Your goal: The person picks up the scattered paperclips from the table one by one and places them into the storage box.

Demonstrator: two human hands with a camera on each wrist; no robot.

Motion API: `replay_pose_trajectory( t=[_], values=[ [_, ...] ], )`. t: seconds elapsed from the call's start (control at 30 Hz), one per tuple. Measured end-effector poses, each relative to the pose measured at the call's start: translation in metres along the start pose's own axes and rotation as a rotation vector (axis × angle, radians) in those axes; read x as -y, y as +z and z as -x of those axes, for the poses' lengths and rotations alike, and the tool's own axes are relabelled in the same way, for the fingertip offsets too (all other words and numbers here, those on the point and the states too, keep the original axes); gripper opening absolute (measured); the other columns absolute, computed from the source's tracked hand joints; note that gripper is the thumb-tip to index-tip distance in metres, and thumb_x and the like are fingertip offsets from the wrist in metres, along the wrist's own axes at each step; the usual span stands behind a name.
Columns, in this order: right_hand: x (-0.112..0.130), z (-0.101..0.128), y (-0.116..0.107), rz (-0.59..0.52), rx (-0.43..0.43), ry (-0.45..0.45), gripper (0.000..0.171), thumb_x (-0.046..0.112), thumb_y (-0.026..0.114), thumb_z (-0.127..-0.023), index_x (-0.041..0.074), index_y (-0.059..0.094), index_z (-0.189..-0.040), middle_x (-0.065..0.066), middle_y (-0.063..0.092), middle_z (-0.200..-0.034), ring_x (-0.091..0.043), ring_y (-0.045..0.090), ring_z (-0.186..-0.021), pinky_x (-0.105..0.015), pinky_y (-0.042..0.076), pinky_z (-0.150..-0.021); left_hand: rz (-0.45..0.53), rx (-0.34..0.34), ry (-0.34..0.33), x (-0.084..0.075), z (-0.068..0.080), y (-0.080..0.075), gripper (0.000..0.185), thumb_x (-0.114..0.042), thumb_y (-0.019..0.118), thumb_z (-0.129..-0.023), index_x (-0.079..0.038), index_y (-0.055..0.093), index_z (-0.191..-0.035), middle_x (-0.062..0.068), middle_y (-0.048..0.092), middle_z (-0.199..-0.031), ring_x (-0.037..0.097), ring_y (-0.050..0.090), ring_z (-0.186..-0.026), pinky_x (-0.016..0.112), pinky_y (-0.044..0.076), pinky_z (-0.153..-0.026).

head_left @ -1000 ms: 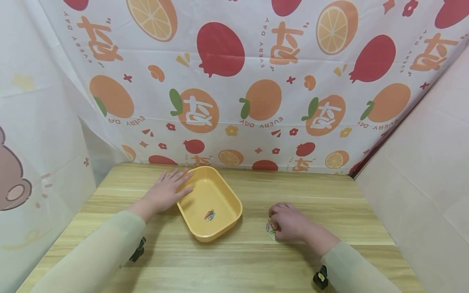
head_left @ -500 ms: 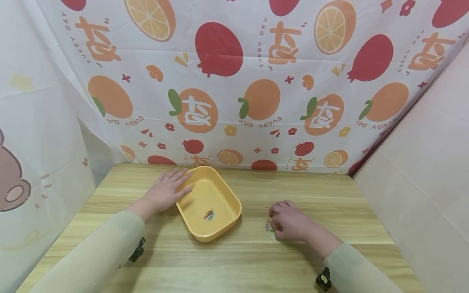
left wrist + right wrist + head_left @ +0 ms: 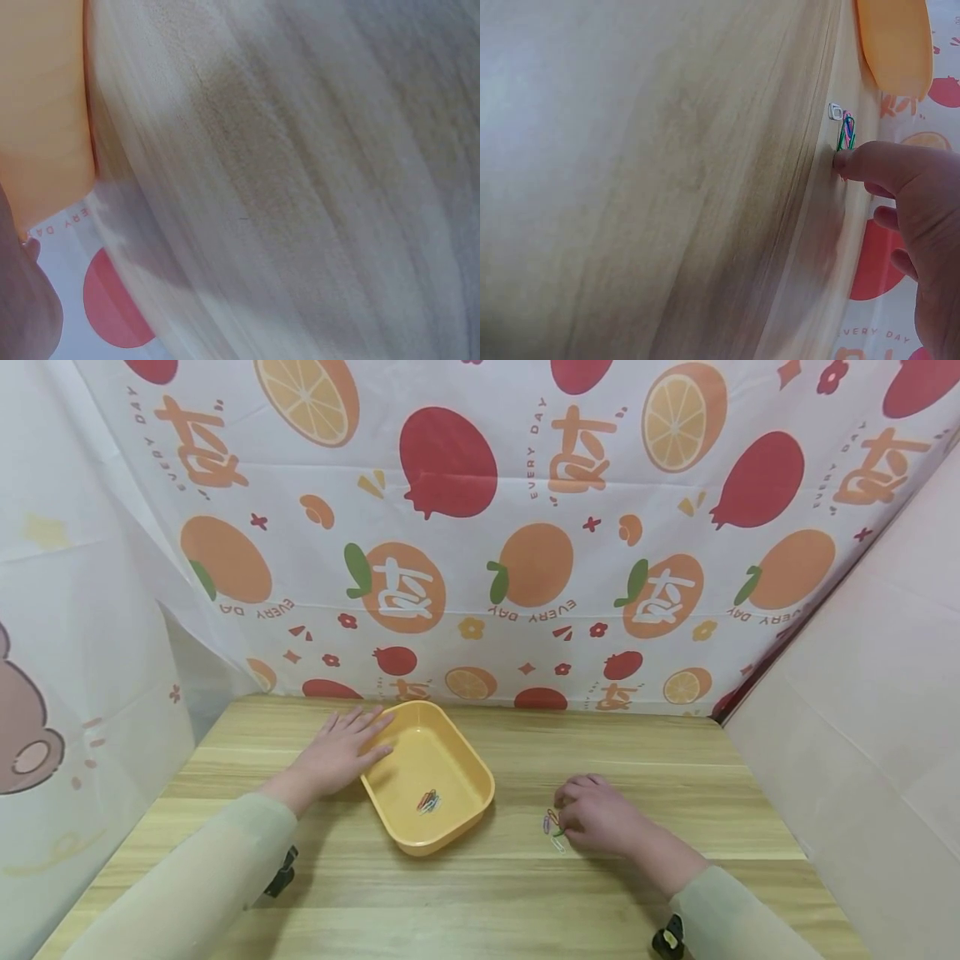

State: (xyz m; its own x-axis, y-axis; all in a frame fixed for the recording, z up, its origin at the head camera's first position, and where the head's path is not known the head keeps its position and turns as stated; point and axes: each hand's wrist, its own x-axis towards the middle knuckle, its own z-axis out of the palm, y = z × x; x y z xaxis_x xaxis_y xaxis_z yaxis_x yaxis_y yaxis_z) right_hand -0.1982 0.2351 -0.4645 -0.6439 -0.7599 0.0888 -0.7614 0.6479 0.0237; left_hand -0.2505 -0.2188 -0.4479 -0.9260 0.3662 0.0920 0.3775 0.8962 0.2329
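A green paperclip sits between the thumb and finger of the right hand, pinched narrow and low over the wooden counter, as I watch remotely through the head camera. Just left of the fingertips lie an orange-red clip and a purple clip, with a white clip slightly nearer. Farther left, I see a yellow tray set at an angle, a small cluster of mixed-colour clips on its floor toward the near end. The left hand, fingers spread wide, rests on the tray's far-left rim. Both arms wear pale sleeves, a black device at each wrist. Behind the counter's far edge, I have a white cloth printed with oranges and red fruit, and pale sheets hang at left and right.
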Motion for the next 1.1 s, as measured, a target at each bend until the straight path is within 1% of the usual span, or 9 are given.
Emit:
replay_pose_trajectory(
  t=[0.13,0.3,0.43,0.57,0.83,1.1],
  values=[
    [-0.001,0.002,0.002,-0.001,-0.012,0.004,0.009,0.019,0.072,-0.084,0.025,0.078,-0.081,0.005,0.066,-0.115,-0.019,0.055,-0.116,-0.044,0.040,-0.104,0.003,-0.002,0.000,0.000,0.000,0.000,0.068,-0.058,0.039,-0.102,-0.020,0.030,-0.158,0.010,0.022,-0.164,0.044,0.012,-0.149,0.064,0.000,-0.117],
    [-0.002,0.003,0.002,-0.022,-0.040,0.009,0.010,0.018,0.072,-0.084,0.025,0.079,-0.082,0.004,0.067,-0.113,-0.019,0.055,-0.115,-0.043,0.041,-0.103,0.004,0.002,-0.001,-0.001,0.000,-0.001,0.067,-0.055,0.041,-0.102,-0.019,0.030,-0.158,0.010,0.021,-0.164,0.044,0.012,-0.148,0.064,-0.001,-0.117],
    [-0.003,0.004,0.001,-0.028,-0.068,0.004,0.008,0.020,0.075,-0.084,0.027,0.079,-0.081,0.005,0.067,-0.111,-0.019,0.056,-0.112,-0.043,0.042,-0.100,0.008,0.001,-0.002,-0.001,0.000,-0.001,0.065,-0.050,0.044,-0.103,-0.018,0.030,-0.157,0.010,0.021,-0.164,0.044,0.012,-0.148,0.064,-0.001,-0.117],
    [-0.004,0.004,-0.001,-0.017,-0.088,-0.008,0.005,0.024,0.079,-0.083,0.028,0.080,-0.083,0.004,0.067,-0.111,-0.019,0.057,-0.110,-0.043,0.043,-0.098,0.006,-0.005,0.000,-0.001,0.001,0.000,0.064,-0.049,0.046,-0.103,-0.018,0.031,-0.157,0.011,0.022,-0.163,0.044,0.013,-0.148,0.064,-0.001,-0.117],
    [-0.006,0.003,-0.004,-0.021,-0.094,-0.010,0.006,0.023,0.079,-0.084,0.028,0.080,-0.083,0.004,0.068,-0.112,-0.019,0.057,-0.111,-0.043,0.043,-0.097,-0.001,-0.014,0.004,0.000,0.000,0.000,0.064,-0.049,0.046,-0.103,-0.018,0.031,-0.157,0.012,0.024,-0.163,0.045,0.014,-0.148,0.064,0.000,-0.117],
    [-0.006,-0.001,-0.008,-0.041,-0.098,-0.014,0.006,0.020,0.077,-0.085,0.026,0.079,-0.083,0.002,0.068,-0.113,-0.020,0.056,-0.112,-0.046,0.043,-0.100,0.000,-0.008,0.001,-0.001,0.001,0.000,0.065,-0.051,0.045,-0.102,-0.018,0.031,-0.157,0.013,0.024,-0.163,0.044,0.013,-0.148,0.063,-0.001,-0.117]
  ],
)
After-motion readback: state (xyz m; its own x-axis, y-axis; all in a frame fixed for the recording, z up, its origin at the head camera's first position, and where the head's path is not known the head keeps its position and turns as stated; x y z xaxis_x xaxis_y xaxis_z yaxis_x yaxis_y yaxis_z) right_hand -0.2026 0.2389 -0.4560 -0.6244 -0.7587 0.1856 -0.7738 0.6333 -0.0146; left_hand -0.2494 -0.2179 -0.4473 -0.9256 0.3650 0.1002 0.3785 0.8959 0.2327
